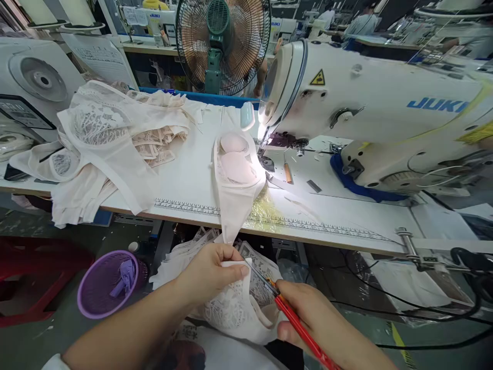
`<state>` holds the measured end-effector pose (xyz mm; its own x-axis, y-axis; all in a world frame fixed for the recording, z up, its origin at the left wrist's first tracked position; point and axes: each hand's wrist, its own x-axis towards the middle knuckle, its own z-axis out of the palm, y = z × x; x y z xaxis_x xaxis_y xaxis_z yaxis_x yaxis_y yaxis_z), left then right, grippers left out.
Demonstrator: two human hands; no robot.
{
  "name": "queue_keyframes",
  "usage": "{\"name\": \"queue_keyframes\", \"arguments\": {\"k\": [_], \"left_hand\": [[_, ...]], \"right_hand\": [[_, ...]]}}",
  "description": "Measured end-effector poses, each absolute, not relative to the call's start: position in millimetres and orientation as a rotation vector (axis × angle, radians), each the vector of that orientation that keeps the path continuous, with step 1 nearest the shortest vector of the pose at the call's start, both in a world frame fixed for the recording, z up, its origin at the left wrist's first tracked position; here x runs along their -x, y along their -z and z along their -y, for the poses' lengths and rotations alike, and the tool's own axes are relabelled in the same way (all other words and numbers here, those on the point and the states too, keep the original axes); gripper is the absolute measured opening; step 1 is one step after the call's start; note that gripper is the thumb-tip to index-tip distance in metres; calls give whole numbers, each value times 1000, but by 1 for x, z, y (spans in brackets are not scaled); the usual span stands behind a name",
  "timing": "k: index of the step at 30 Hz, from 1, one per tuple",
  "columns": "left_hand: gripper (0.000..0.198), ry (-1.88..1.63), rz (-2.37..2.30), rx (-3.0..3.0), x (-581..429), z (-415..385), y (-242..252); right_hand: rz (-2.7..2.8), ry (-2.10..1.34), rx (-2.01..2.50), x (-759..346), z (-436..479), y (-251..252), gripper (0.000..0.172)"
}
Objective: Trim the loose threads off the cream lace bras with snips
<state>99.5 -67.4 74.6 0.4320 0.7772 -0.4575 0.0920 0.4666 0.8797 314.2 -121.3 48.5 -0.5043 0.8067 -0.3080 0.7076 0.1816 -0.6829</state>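
My left hand (217,272) pinches the edge of a white lace bra (231,311) over my lap. In my right hand (308,313) is a red-handled tool (298,326) with a slim metal tip; its exact kind is unclear. The tip touches or lies close to the fabric edge beside my left fingertips. Part of the bra runs up onto the table, where its padded cup (236,167) lies open side up near the sewing machine's (370,97) needle area. Folds of lace lie below the table edge, partly hidden by my hands.
A pile of white bras (111,139) covers the table's left side. A printed ruler (327,226) runs along the front edge. An orange-handled tool (287,172) lies by the machine. A fan (219,46) stands behind; a purple basket (88,290) and red stool (34,277) are left.
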Motion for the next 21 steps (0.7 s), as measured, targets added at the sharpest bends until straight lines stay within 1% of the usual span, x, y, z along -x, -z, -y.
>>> {"name": "queue_keyframes", "arguments": {"k": [7,12,18,21], "left_hand": [[23,-489,-1088,-1061,-101,67,-78],[21,-476,-1107,-1072,-102,67,-79],[20,-489,-1108,-1116,-103,67,-76],[18,-516,-1122,-1176,-102,69,-77]], "right_hand": [[2344,-1282,1436,-317,121,-49,53],[2267,-1250,1441,-316,124,-37,55],[2220,-1168,1424,-314,129,-18,45],[2165,-1150,1423,-314,130,-10,44]]}}
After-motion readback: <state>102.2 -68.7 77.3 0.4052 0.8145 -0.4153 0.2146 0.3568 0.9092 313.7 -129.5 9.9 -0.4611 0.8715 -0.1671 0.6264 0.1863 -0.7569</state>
